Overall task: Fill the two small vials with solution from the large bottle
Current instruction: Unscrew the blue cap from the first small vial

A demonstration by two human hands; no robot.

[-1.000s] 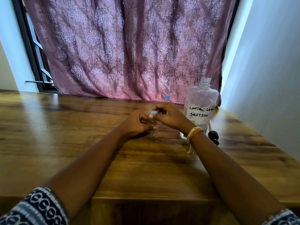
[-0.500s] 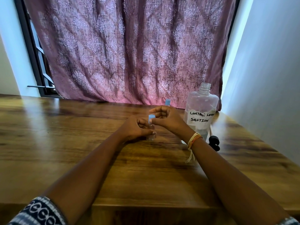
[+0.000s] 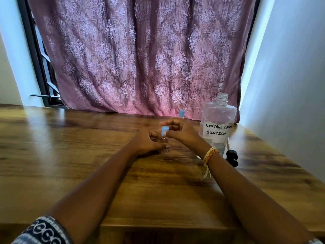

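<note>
The right hand (image 3: 182, 133) pinches the blue cap (image 3: 165, 130) atop a clear vial (image 3: 165, 147), whose body the left hand (image 3: 146, 142) grips upright on the table (image 3: 88, 155). Whether the cap is seated is hard to tell. Behind stands a second capped vial (image 3: 181, 114); the open large bottle (image 3: 218, 124) stands just right.

Two small vials with blue caps: one held (image 3: 165, 138), one behind (image 3: 181, 114). One large bottle (image 3: 218, 124), uncapped. Two hands: left (image 3: 146, 143), right (image 3: 182, 132).
</note>
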